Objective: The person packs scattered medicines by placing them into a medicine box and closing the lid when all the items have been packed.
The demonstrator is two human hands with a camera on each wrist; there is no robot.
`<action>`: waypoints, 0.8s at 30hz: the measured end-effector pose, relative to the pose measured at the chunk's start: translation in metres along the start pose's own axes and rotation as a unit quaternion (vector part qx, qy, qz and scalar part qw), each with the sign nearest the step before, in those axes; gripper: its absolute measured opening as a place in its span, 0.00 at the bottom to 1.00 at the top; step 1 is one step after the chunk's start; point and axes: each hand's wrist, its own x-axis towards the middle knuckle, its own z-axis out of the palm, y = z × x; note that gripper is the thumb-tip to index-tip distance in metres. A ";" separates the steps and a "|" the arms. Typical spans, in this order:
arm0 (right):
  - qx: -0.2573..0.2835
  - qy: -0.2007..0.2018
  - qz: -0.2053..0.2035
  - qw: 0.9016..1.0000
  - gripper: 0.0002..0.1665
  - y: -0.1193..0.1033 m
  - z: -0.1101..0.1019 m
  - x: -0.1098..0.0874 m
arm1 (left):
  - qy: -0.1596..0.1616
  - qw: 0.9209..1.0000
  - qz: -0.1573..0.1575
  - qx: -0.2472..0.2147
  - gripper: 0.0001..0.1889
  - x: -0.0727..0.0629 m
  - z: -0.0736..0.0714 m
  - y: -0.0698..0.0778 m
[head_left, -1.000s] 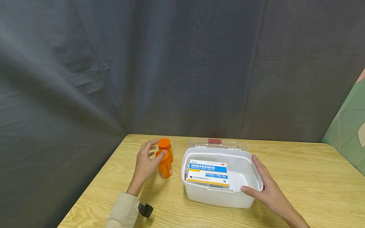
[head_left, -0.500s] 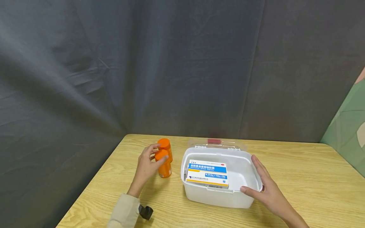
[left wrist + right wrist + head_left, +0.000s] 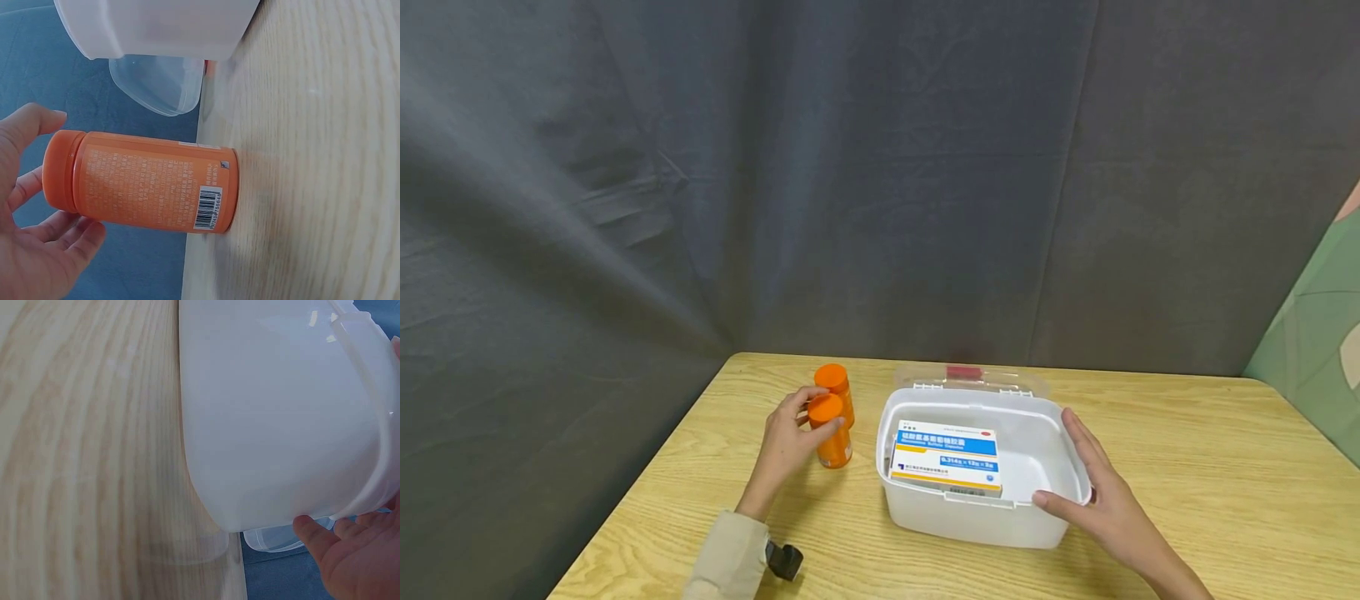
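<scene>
Dark cloth hangs behind the wooden surface (image 3: 1187,467) where my left hand (image 3: 786,442) has closed in over the last second: its fingers (image 3: 37,187), spread a moment ago, now curl round the cap end of the near orange bottle (image 3: 831,432), standing just left of the white box (image 3: 977,517). My right hand (image 3: 1101,500) stays flat against the box's right rim, fingers straight, steadying it. So the bottle looks ready to lift
</scene>
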 end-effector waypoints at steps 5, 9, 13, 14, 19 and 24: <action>-0.002 0.000 0.002 1.000 0.63 0.000 0.000 0.000 | 0.001 1.000 0.005 0.000 0.18 -0.001 0.001 -0.001; -0.003 0.001 -0.001 1.000 0.63 0.000 0.000 0.000 | 0.001 1.000 0.004 -0.006 0.17 0.000 0.001 -0.002; -0.002 0.002 -0.006 1.000 0.63 0.001 0.000 0.000 | 0.000 1.000 0.003 -0.011 0.17 0.000 0.001 -0.004; -0.001 0.001 -0.006 1.000 0.63 0.001 0.000 0.000 | 0.001 1.000 0.002 -0.012 0.17 0.000 0.001 -0.004; -0.002 0.000 -0.006 1.000 0.64 0.001 0.000 0.000 | 0.010 1.000 -0.003 -0.015 0.18 -0.001 0.002 -0.004; -0.008 -0.003 -0.003 1.000 0.64 -0.001 -0.001 0.000 | 0.026 0.999 -0.010 -0.018 0.18 -0.001 0.002 -0.004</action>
